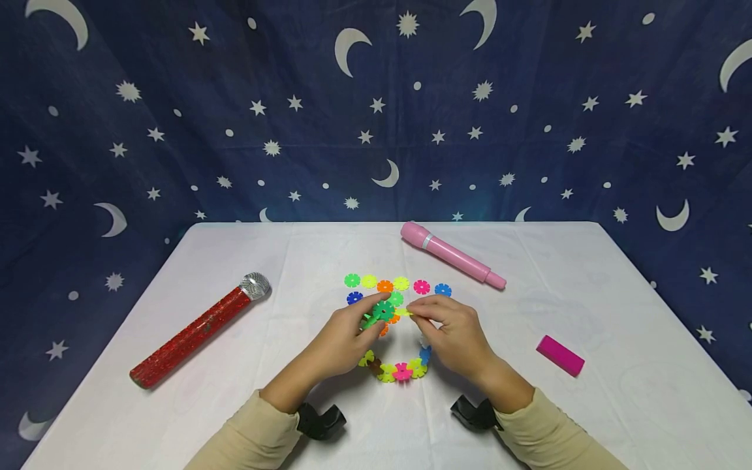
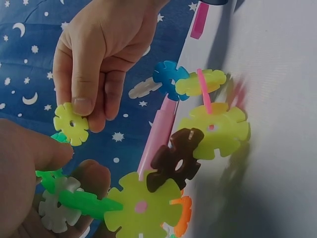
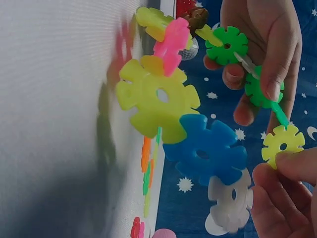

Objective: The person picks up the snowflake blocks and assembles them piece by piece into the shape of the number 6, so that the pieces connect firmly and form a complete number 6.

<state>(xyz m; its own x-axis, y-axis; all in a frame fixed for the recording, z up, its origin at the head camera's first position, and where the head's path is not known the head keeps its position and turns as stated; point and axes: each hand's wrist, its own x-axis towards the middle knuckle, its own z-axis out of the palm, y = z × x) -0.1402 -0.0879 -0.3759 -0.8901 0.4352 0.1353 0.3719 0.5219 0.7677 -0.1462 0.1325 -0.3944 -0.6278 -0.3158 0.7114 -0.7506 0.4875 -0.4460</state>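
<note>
Over the middle of the table hangs a curved chain of flower-shaped plastic snowflake discs, in yellow, pink, brown, blue, white and green. My left hand grips its green end, with a green disc under the thumb. Between thumb and fingers, my right hand pinches a yellow snowflake disc. That disc's edge meets the tip of a green disc at the chain's end. The chain's other end, a white disc, hangs beside my right hand.
Loose snowflake discs lie in rows just beyond my hands. A red glittery microphone lies at left, a pink toy microphone at the back. To the right is a magenta block. A starry curtain stands behind the white table.
</note>
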